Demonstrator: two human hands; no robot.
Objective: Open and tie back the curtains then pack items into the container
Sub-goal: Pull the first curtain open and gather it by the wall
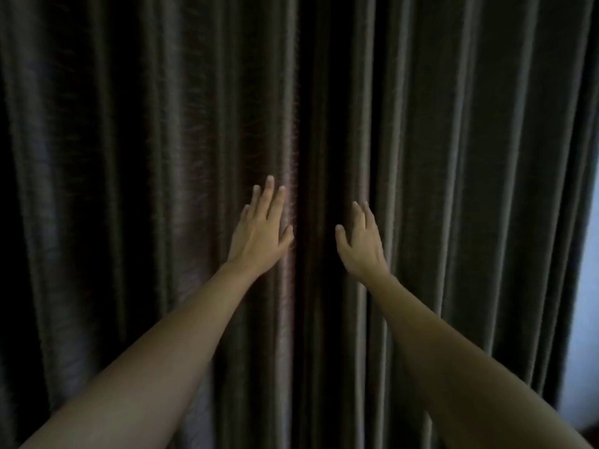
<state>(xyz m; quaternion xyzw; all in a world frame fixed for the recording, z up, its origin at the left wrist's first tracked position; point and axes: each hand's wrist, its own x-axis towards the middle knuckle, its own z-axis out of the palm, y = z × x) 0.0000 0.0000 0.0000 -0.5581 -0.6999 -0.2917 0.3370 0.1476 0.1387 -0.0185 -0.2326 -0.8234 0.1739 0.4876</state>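
Observation:
Two dark, pleated curtains hang shut and fill the view. The left curtain [146, 189] and the right curtain [470, 189] meet at a dark seam in the middle. My left hand [261, 236] lies flat with fingers apart against the left curtain's inner edge. My right hand [361, 246] is spread open just right of the seam, at the right curtain's inner edge. Neither hand grips any fabric. No container or items to pack are in sight.
A pale strip of wall [583, 303] shows past the right curtain's outer edge at the far right. The room is dim.

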